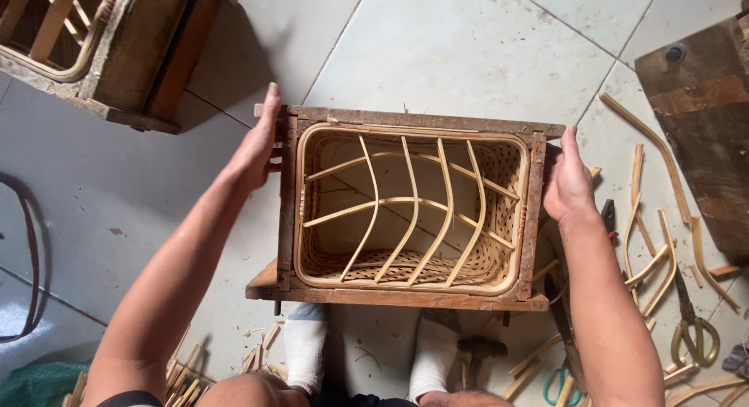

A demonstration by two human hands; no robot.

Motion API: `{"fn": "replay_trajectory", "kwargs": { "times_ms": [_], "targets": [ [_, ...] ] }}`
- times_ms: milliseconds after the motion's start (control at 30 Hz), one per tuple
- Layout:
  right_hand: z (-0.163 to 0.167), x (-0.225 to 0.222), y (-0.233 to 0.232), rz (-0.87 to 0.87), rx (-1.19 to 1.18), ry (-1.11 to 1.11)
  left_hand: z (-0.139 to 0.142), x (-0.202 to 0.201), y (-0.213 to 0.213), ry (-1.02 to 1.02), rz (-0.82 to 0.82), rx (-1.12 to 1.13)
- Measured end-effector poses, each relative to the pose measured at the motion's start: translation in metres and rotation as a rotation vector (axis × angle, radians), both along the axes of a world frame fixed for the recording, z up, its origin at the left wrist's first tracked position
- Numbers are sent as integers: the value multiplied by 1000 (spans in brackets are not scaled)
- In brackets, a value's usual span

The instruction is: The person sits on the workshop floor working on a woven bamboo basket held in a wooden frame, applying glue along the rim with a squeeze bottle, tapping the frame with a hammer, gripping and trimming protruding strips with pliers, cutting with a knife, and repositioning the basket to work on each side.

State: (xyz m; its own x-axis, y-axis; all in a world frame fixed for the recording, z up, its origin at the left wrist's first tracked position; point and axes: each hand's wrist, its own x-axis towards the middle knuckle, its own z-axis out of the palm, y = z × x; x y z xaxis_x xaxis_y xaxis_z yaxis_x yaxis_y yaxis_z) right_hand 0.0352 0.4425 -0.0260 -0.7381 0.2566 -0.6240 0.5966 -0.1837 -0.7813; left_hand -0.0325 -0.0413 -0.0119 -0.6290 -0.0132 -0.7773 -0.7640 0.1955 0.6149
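Basket [409,212] w/ crossed strips, in wood frame [406,298]

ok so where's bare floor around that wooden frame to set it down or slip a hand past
Bare tile lies beyond the wooden frame, toward the top of the view, and left of the left hand, short of the second frame. It is crowded right of the right hand: cane strips, scissors and a dark board.
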Motion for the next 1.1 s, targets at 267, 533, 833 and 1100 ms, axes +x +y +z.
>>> {"fn": "replay_trajectory", "kwargs": {
  "times_ms": [267,533,833,1100],
  "targets": [
    [40,-5,-29,39,192,-289,6,2,9,7,107,3],
    [103,33,-35,-232,-86,-25,66,62,-11,299,308,149],
    [201,49,-24,-42,-95,417,153,70,-40,778,231,639],
    [146,50,-51,-161,-188,470,78,52,-52,739,728,875]
  ]
}}
